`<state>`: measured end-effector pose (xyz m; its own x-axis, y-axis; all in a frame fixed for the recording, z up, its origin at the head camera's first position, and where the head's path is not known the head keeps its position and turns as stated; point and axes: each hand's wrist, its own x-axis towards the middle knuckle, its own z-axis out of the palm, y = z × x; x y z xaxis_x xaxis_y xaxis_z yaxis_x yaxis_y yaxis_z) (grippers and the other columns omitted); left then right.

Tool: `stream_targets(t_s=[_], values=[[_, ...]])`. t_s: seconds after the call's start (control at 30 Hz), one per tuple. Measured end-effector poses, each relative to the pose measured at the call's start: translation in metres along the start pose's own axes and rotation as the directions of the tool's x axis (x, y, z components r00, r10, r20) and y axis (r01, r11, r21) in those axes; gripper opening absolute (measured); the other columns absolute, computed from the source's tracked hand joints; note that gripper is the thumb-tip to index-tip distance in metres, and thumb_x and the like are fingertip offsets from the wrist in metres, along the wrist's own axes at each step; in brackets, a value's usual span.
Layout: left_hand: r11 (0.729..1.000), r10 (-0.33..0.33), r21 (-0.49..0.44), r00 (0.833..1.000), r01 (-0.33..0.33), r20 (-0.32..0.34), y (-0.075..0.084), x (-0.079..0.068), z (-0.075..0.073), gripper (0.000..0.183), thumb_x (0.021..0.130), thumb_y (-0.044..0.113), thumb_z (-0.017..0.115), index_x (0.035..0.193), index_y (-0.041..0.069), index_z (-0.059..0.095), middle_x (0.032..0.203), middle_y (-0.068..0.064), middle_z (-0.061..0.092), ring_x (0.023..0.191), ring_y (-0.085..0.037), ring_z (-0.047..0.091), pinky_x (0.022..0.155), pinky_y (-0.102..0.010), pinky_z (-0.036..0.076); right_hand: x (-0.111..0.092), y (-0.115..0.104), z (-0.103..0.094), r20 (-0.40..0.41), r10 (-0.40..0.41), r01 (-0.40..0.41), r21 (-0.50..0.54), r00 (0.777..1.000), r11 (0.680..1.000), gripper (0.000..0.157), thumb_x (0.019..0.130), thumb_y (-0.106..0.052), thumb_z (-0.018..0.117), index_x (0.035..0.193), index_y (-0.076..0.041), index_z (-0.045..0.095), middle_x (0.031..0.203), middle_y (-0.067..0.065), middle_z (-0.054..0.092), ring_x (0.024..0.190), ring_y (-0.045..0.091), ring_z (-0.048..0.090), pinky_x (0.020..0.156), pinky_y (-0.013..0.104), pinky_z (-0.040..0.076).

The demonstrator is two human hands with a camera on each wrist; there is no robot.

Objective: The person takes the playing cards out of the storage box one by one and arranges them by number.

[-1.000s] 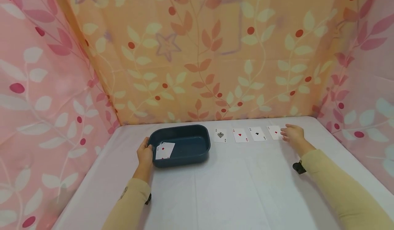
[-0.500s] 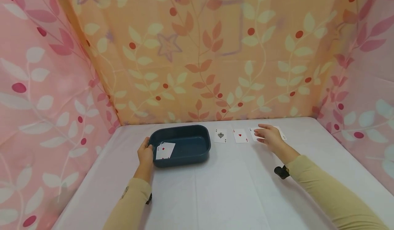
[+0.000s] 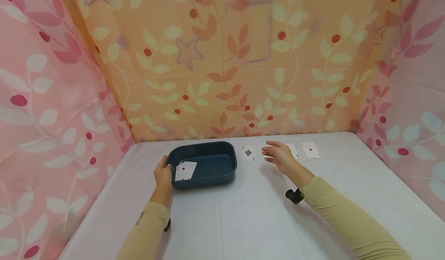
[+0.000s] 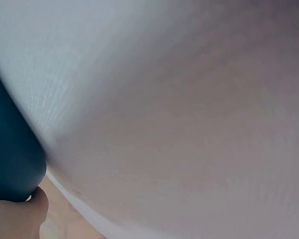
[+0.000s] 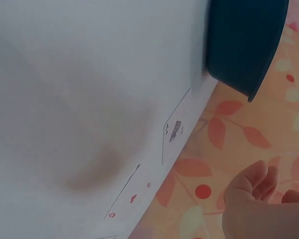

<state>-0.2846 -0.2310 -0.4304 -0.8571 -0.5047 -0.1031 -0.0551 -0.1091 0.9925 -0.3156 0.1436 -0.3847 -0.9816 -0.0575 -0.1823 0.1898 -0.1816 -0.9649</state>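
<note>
A dark blue rectangular basin (image 3: 201,183) stands on the table, its left side gripped at the rim by my left hand (image 3: 162,175). Inside, at its left end, overlapping playing cards (image 3: 185,171) lie face up, a diamond card on top. To the right of the basin runs a row of face-up aces. The ace of spades (image 3: 248,154) and the ace of diamonds (image 3: 311,150) show fully. My right hand (image 3: 283,161) hovers over the middle of the row with loose fingers and nothing in it. It covers the heart card (image 5: 133,199) and part of the club card (image 3: 294,151).
A white cloth (image 3: 222,221) covers the table. Orange patterned fabric (image 3: 222,78) hangs behind its back edge. Pink patterned cloths hang at the left (image 3: 52,117) and right (image 3: 417,97).
My right hand has moved left along the row, from the ace of diamonds to above the heart card. The cards stay in place, and my left hand keeps its grip on the basin.
</note>
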Motion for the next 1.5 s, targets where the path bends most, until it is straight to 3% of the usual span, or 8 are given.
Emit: stream_targets(t_s=[0.27, 0.47, 0.77, 0.97, 1.2, 1.37, 1.5], values=[[1.0, -0.013, 0.006, 1.0, 0.013, -0.007, -0.001, -0.001, -0.001, 0.051, 0.102, -0.004, 0.032, 0.152, 0.005, 0.028, 0.157, -0.01, 0.026, 0.146, -0.023, 0.02, 0.117, -0.036, 0.019, 0.0, 0.006, 0.019, 0.036, 0.015, -0.015, 0.005, 0.999, 1.0, 0.052, 0.098, -0.004, 0.053, 0.146, 0.006, 0.034, 0.098, 0.006, 0.065, 0.081, 0.012, 0.063, 0.084, 0.031, 0.054], [1.0, -0.007, 0.003, 1.0, 0.007, 0.001, -0.001, 0.0, 0.0, 0.051, 0.102, -0.004, 0.031, 0.152, 0.005, 0.028, 0.158, -0.01, 0.025, 0.146, -0.023, 0.019, 0.117, -0.035, 0.019, -0.003, 0.008, 0.033, 0.052, 0.021, -0.022, 0.014, 0.998, 1.0, 0.051, 0.097, -0.005, 0.055, 0.144, 0.005, 0.036, 0.107, 0.015, 0.065, 0.082, 0.014, 0.063, 0.077, 0.026, 0.055], [1.0, -0.009, 0.015, 1.0, 0.008, 0.018, -0.002, 0.003, -0.002, 0.052, 0.102, -0.004, 0.031, 0.153, 0.005, 0.026, 0.159, -0.01, 0.023, 0.146, -0.022, 0.018, 0.117, -0.034, 0.018, -0.007, 0.012, 0.063, 0.093, 0.0, -0.001, 0.005, 0.996, 1.0, 0.047, 0.096, -0.003, 0.055, 0.139, 0.007, 0.041, 0.093, 0.008, 0.067, 0.077, 0.013, 0.064, 0.081, 0.031, 0.055], [1.0, -0.009, 0.019, 1.0, 0.008, 0.012, -0.002, 0.003, -0.001, 0.052, 0.102, -0.003, 0.031, 0.153, 0.005, 0.026, 0.158, -0.01, 0.024, 0.146, -0.023, 0.018, 0.117, -0.035, 0.018, -0.011, 0.018, 0.084, 0.145, 0.0, -0.002, 0.014, 0.989, 1.0, 0.046, 0.096, -0.001, 0.053, 0.139, 0.009, 0.041, 0.096, 0.013, 0.067, 0.076, 0.014, 0.063, 0.074, 0.026, 0.055], [1.0, -0.012, 0.024, 1.0, 0.012, 0.014, -0.001, 0.002, 0.0, 0.051, 0.102, -0.003, 0.031, 0.153, 0.005, 0.026, 0.158, -0.009, 0.025, 0.146, -0.022, 0.019, 0.117, -0.035, 0.019, -0.011, 0.029, 0.099, 0.185, 0.006, -0.012, 0.031, 0.983, 0.999, 0.047, 0.097, -0.001, 0.052, 0.14, 0.011, 0.038, 0.087, 0.006, 0.066, 0.072, 0.011, 0.063, 0.066, 0.021, 0.054], [1.0, -0.013, 0.023, 1.0, 0.012, 0.019, 0.0, 0.001, -0.001, 0.051, 0.103, -0.003, 0.031, 0.153, 0.005, 0.026, 0.158, -0.01, 0.024, 0.146, -0.023, 0.018, 0.117, -0.035, 0.018, -0.011, 0.034, 0.113, 0.217, -0.008, 0.005, 0.016, 0.976, 1.0, 0.044, 0.096, 0.0, 0.053, 0.137, 0.012, 0.041, 0.092, 0.009, 0.067, 0.074, 0.011, 0.064, 0.072, 0.024, 0.056], [1.0, -0.011, 0.017, 1.0, 0.01, 0.023, 0.0, 0.0, 0.0, 0.051, 0.103, -0.003, 0.031, 0.153, 0.005, 0.026, 0.158, -0.01, 0.024, 0.146, -0.023, 0.018, 0.117, -0.035, 0.018, -0.011, 0.042, 0.128, 0.273, -0.031, 0.044, -0.041, 0.961, 0.998, 0.038, 0.095, 0.0, 0.054, 0.131, 0.01, 0.047, 0.097, 0.016, 0.066, 0.08, 0.013, 0.065, 0.087, 0.036, 0.055]])
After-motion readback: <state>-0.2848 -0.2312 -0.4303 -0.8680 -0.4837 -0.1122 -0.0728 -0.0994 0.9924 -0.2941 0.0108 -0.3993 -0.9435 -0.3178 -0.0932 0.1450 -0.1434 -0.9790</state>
